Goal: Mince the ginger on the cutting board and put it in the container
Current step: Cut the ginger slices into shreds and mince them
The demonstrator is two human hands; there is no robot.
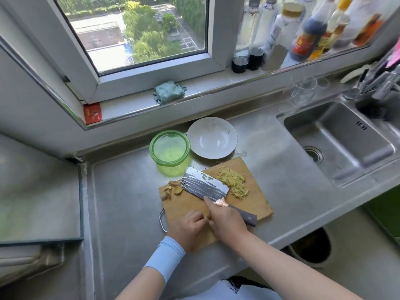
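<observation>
Right hand (227,221) fingers (208,202) clamping cleaver (205,187); left hand (190,226) fingers (200,217) curling, hold unclear. Ginger (232,180) lying shredded mid-frame on cutting board (255,204), mincing pending; green container (151,148) appearing empty.

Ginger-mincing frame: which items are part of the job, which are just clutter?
Job: cutting board, ginger shreds, ginger offcuts, cleaver gripped by right hand, left hand, green container.
Clutter: white dish, teal cloth, sauce bottles, sink.

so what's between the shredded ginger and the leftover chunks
The cleaver, held in the right hand, has its blade between them, in the head view.
</observation>
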